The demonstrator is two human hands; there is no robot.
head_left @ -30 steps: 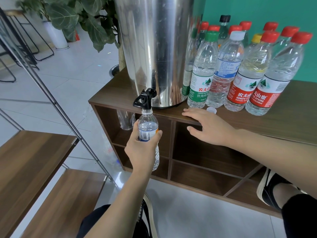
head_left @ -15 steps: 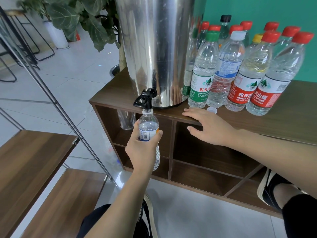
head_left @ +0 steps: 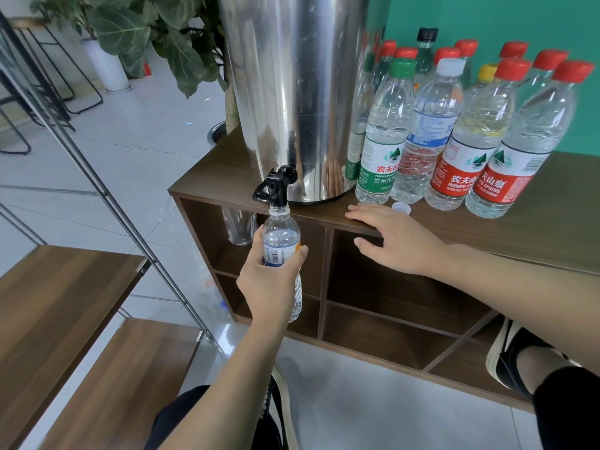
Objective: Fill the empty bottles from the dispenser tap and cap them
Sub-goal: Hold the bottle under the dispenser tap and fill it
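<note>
Left hand [head_left: 268, 284]: wrapped round small clear plastic bottle [head_left: 281, 251], mouth held under black plastic tap [head_left: 274, 188] of tall steel dispenser [head_left: 292, 92].
Right hand [head_left: 394, 238]: flat, fingers straight, resting on brown wooden cabinet top [head_left: 535, 216]; loose white cap [head_left: 401, 207] just beside it.
Change over the last second: none visible; filling judged ongoing, capping pending.
Behind: capped bottles [head_left: 470, 134].

Teal wall [head_left: 487, 14] behind a brown wooden cubby shelf [head_left: 389, 306]; pale tiled floor [head_left: 136, 151], leafy potted plant [head_left: 162, 34], wooden steps [head_left: 58, 303].
</note>
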